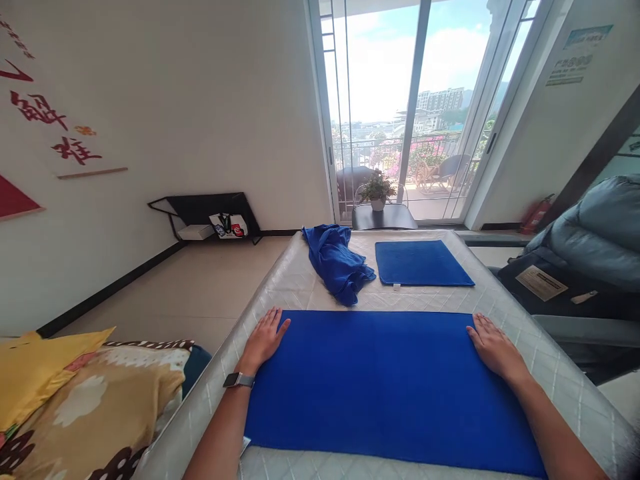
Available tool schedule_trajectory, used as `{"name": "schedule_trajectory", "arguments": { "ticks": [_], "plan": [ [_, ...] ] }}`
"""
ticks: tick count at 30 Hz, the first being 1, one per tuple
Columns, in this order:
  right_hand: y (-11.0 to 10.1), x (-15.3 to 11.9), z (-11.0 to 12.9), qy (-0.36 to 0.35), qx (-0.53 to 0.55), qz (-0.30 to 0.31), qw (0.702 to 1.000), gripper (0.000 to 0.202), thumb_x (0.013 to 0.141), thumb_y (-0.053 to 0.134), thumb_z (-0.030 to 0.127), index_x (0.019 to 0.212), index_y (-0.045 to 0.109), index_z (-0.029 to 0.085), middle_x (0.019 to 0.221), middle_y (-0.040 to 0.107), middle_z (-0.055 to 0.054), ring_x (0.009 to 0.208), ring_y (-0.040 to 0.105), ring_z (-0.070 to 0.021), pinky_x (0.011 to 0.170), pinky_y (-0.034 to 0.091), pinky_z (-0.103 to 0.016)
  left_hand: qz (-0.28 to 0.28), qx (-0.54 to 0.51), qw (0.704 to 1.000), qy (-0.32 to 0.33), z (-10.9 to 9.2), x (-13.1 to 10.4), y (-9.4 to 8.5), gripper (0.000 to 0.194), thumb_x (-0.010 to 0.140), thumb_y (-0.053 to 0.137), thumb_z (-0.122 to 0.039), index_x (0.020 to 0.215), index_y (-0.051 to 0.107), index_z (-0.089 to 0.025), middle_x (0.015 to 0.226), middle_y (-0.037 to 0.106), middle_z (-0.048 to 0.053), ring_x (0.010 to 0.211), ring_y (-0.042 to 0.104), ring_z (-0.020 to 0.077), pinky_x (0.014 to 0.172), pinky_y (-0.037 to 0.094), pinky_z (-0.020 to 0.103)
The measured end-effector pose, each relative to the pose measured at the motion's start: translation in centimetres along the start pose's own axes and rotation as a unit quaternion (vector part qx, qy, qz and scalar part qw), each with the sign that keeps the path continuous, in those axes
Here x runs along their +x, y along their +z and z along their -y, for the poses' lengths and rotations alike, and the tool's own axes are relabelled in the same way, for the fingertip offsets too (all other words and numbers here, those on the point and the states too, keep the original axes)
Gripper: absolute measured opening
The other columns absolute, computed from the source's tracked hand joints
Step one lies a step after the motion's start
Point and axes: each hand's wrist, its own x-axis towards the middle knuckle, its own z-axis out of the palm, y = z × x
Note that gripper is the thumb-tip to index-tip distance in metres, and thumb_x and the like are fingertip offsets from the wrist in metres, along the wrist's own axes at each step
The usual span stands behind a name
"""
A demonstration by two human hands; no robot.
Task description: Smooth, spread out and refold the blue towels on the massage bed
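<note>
A blue cloth (380, 387), like a towel, lies spread flat and smooth in front of me on a pale quilted mattress (285, 287). My left hand (265, 340) rests flat at its far left corner, fingers stretched out and thumb over the cloth. At the far right corner lies my right hand (495, 343), also flat with its fingers extended. Beyond them, a crumpled blue cloth (337, 260) sits in a heap on the left. To its right is a neatly folded blue cloth (423, 263) with a small white tag at its near edge.
Left of the mattress are a patterned blanket (115, 393) and a yellow pillow (45, 373). A potted plant (378, 193) stands on a dark chair (385, 217) before the glass door. A grey armchair (595, 240) stands at the right, near a fire extinguisher (537, 215).
</note>
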Motion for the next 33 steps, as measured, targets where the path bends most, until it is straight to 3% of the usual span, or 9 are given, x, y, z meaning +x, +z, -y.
{"name": "schedule_trajectory", "arguments": {
  "ticks": [5, 14, 18, 20, 23, 28, 30, 33],
  "plan": [
    [-0.3, 0.0, 0.0, 0.005, 0.000, 0.002, 1.000, 0.070, 0.097, 0.013, 0.043, 0.152, 0.030, 0.003, 0.159, 0.030, -0.014, 0.148, 0.025, -0.0234, 0.121, 0.021, -0.044, -0.008, -0.002, 1.000, -0.003, 0.1, 0.1, -0.1, 0.075, 0.100, 0.018, -0.064, 0.152, 0.034, -0.013, 0.158, 0.034, 0.014, 0.147, 0.026, 0.0255, 0.120, 0.023, 0.046],
    [-1.8, -0.2, 0.8, 0.027, 0.031, 0.013, 0.999, 0.069, 0.098, 0.011, 0.042, 0.153, 0.029, 0.004, 0.160, 0.027, -0.012, 0.148, 0.023, -0.0220, 0.121, 0.020, -0.045, 0.016, -0.006, 1.000, -0.025, -1.3, 0.2, -1.8, 0.077, 0.100, 0.015, -0.063, 0.150, 0.037, -0.009, 0.155, 0.037, 0.016, 0.146, 0.029, 0.0269, 0.119, 0.024, 0.045],
    [-3.2, -0.5, 1.8, 0.032, 0.022, 0.014, 0.999, 0.067, 0.098, 0.016, 0.039, 0.151, 0.033, 0.002, 0.158, 0.030, -0.015, 0.147, 0.027, -0.0264, 0.120, 0.023, -0.049, -0.014, -0.005, 0.999, -0.039, -2.5, 0.3, -2.7, 0.074, 0.101, 0.017, -0.059, 0.149, 0.039, -0.008, 0.153, 0.040, 0.018, 0.145, 0.031, 0.0314, 0.118, 0.025, 0.050],
    [-4.0, -0.9, 3.9, 0.002, 0.017, -0.016, 1.000, 0.064, 0.098, 0.018, 0.037, 0.150, 0.036, 0.002, 0.158, 0.032, -0.015, 0.147, 0.026, -0.0264, 0.120, 0.021, -0.048, -0.043, -0.004, 0.999, -0.032, -4.8, 0.4, -3.0, 0.073, 0.101, 0.018, -0.058, 0.148, 0.040, -0.007, 0.153, 0.040, 0.019, 0.146, 0.029, 0.0325, 0.118, 0.023, 0.051],
    [-5.1, -1.6, 9.7, -0.096, 0.040, -0.064, 0.993, 0.061, 0.100, 0.016, 0.036, 0.150, 0.037, 0.008, 0.157, 0.034, -0.013, 0.148, 0.025, -0.0218, 0.121, 0.020, -0.043, -0.061, -0.013, 0.997, 0.033, -10.8, 0.6, -3.1, 0.071, 0.101, 0.019, -0.060, 0.145, 0.046, -0.012, 0.152, 0.044, 0.015, 0.144, 0.034, 0.0276, 0.118, 0.026, 0.043],
    [-5.8, -2.6, 21.2, -0.202, 0.101, -0.023, 0.974, 0.061, 0.101, 0.017, 0.041, 0.152, 0.036, 0.011, 0.158, 0.033, -0.011, 0.148, 0.025, -0.0211, 0.121, 0.020, -0.041, -0.046, -0.054, 0.976, 0.208, -22.0, 0.7, -1.6, 0.068, 0.104, 0.016, -0.055, 0.147, 0.043, -0.010, 0.153, 0.043, 0.015, 0.144, 0.034, 0.0240, 0.119, 0.027, 0.040],
    [-5.5, -2.7, 24.0, -0.210, 0.103, 0.001, 0.972, 0.061, 0.101, 0.016, 0.037, 0.152, 0.035, 0.009, 0.158, 0.032, -0.012, 0.148, 0.025, -0.0216, 0.121, 0.019, -0.042, -0.023, -0.057, 0.973, 0.224, -24.5, 0.7, -0.5, 0.065, 0.104, 0.016, -0.052, 0.148, 0.041, -0.011, 0.153, 0.042, 0.015, 0.145, 0.032, 0.0231, 0.119, 0.026, 0.041],
    [-4.6, -2.7, 25.2, -0.207, 0.097, 0.022, 0.973, 0.060, 0.100, 0.018, 0.034, 0.152, 0.034, 0.008, 0.158, 0.031, -0.012, 0.148, 0.023, -0.0221, 0.121, 0.019, -0.044, 0.002, -0.052, 0.976, 0.212, -25.1, 0.6, 0.9, 0.063, 0.104, 0.017, -0.052, 0.150, 0.040, -0.014, 0.153, 0.042, 0.014, 0.145, 0.033, 0.0232, 0.119, 0.027, 0.043]
  ]
}}
